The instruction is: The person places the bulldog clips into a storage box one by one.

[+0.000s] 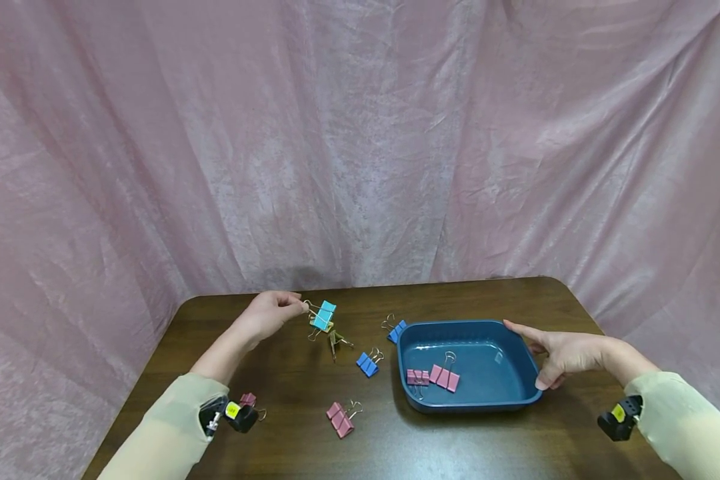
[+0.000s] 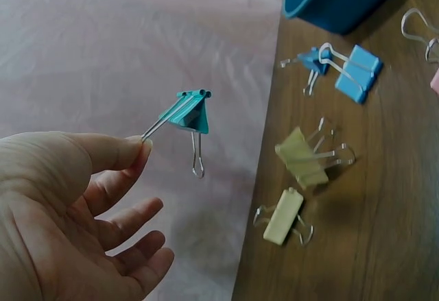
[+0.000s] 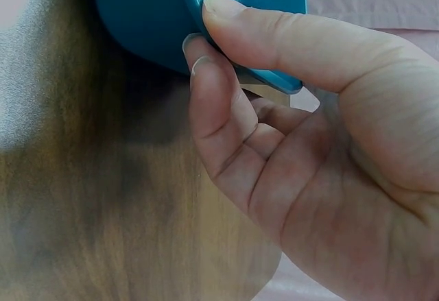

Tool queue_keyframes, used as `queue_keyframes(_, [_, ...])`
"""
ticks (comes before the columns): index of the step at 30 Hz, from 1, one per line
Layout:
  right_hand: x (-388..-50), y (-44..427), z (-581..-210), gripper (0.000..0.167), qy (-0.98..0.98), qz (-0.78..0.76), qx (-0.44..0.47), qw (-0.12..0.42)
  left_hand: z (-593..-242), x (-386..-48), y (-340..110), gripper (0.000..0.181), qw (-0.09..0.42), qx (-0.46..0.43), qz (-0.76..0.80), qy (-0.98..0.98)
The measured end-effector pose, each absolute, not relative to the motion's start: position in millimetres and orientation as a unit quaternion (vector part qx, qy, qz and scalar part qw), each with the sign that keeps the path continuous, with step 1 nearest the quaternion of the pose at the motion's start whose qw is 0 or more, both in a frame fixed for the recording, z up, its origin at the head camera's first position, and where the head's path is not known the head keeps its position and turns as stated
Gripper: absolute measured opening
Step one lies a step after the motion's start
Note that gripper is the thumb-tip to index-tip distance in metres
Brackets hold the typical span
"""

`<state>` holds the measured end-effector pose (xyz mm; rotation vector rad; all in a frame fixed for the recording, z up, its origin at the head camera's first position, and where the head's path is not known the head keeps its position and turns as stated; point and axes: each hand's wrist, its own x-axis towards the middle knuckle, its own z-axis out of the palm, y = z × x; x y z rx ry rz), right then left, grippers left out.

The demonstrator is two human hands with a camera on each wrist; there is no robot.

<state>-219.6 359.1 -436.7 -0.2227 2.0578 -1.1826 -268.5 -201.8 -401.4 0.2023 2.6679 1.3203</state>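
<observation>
My left hand pinches a turquoise binder clip by one wire handle between thumb and forefinger. In the left wrist view that clip hangs in the air, its other handle pointing down, while the remaining fingers are loosely bent. Two yellow binder clips lie on the table close by. My right hand grips the right end of a dark blue tray. The right wrist view shows the thumb on the tray's rim and other fingers curled by its outer side. Two pink binder clips are inside the tray.
Two blue binder clips lie left of the tray. A pink binder clip is nearer the front, and another pink one is partly hidden by the left wrist camera. A pink curtain hangs behind the brown wooden table.
</observation>
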Motion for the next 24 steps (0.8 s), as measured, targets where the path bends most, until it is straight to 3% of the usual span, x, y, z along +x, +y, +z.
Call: queue_keyframes(24, [-219, 361, -439, 0.13, 0.801, -0.465, -0.082, 0.369, -397, -266, -149, 0.022, 0.1, 0.11, 0.46, 0.875])
